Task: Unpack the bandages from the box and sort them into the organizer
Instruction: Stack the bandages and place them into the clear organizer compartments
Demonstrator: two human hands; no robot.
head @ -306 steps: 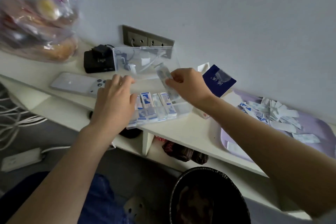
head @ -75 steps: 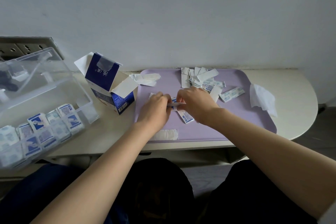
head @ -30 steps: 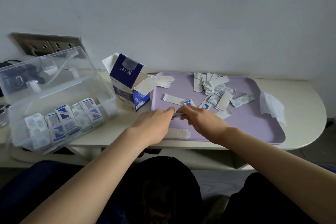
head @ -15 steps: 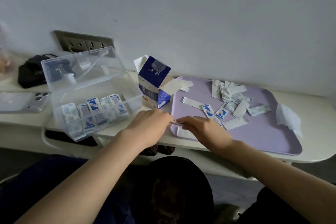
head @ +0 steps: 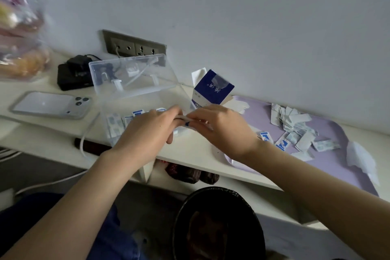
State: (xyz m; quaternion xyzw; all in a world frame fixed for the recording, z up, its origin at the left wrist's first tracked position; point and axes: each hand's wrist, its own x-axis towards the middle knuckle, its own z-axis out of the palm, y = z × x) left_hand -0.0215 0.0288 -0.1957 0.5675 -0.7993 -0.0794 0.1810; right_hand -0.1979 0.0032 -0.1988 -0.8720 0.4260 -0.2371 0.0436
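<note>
**A:** Both hands met right over the front of the organizer [head: 147, 97]; the left hand [head: 147, 131] and the right hand [head: 221, 129] each pinched one end of a thin white bundle [head: 185, 119] between curled fingers; neither hand was free.

**B:** And the bundle was not in a slot yet; it hung just above the front row, by my reading; how many bandages were in it I could not tell.

**A:** Look at what was done, though; a row of filed bandages [head: 115, 123] stood in the left compartments; the hands hid the ones further right.

**B:** The box [head: 211, 93] stood open just behind the right hand, flaps up; whether anything remained inside, the view did not show.

**A:** The tray [head: 337, 167] told the rest; a loose pile [head: 293, 126] lay scattered across it, well apart from the organizer.

**B:** So I judged it partway through; unpacking looked mostly finished, sorting had a fair heap left.
</note>
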